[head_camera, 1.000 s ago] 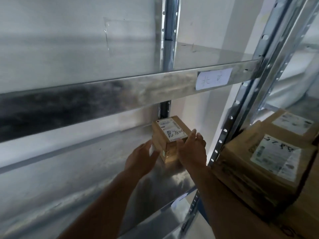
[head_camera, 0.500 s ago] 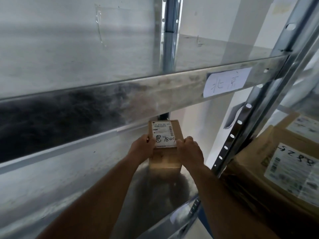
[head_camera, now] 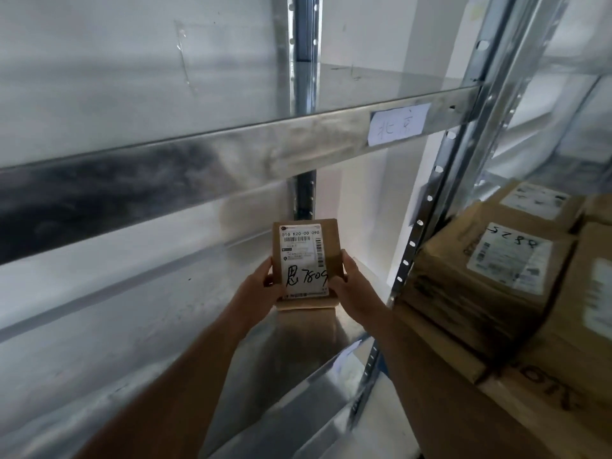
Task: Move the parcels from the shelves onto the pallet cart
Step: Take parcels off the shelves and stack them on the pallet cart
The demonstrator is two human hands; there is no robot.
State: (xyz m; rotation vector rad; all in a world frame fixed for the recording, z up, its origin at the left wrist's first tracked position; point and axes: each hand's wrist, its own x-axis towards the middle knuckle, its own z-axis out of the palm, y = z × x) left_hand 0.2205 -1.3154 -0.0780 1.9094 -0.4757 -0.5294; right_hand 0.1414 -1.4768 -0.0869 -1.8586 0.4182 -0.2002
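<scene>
Here, both hands (head_camera: 261, 286) around parcel (head_camera: 306, 260).

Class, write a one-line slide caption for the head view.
Both hands grip a small labelled parcel above the metal shelf.

Parcel (head_camera: 306, 260): small brown cardboard box, white shipping label facing the camera, handwritten "7809".
Pose: tilted up, raised above the lower shelf (head_camera: 185, 326).
Neighbouring parcels (head_camera: 490, 276): larger labelled boxes, right of the upright.
</scene>
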